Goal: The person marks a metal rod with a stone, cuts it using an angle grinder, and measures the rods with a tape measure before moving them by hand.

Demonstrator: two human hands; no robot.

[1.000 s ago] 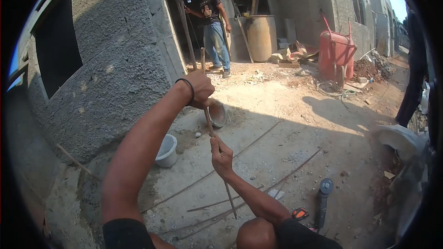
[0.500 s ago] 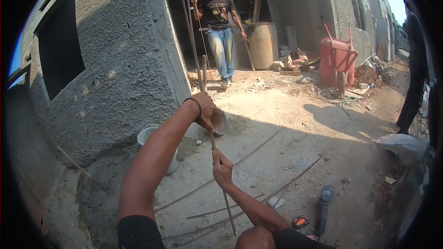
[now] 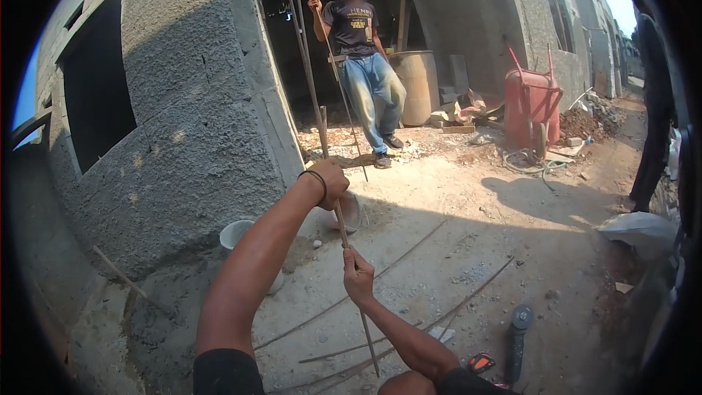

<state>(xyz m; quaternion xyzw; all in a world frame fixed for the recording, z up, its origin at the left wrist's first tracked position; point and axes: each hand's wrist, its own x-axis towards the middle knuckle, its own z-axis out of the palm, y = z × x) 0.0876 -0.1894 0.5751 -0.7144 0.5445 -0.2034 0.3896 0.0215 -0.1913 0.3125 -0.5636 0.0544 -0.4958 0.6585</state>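
My left hand [image 3: 330,184], with a dark band at the wrist, is wrapped round a thin steel rebar [image 3: 368,340]. The rod slants from upper left to lower right, its lower end close over the ground. Below it, my right hand [image 3: 358,278] grips the same bar between thumb and fingers. A short brown stick [image 3: 323,123] rises from behind my left fist. More rebars [image 3: 468,285] lie on the ground under my arms. Near my right forearm are an orange and black tape measure [image 3: 480,363] and an angle grinder [image 3: 518,344].
Facing me, a person [image 3: 358,36] holds a long thin rod by the doorway. Buckets [image 3: 235,234] stand beside the rough wall [image 3: 197,124]. Farther back are a barrel [image 3: 417,88] and a red wheelbarrow [image 3: 530,110]. Another person [image 3: 651,102] in dark clothes stands at the right edge.
The person in front has come closer, carrying the thin rod, and now stands with legs crossing. My hands keep their grip on the rebar and sit slightly lower in view.
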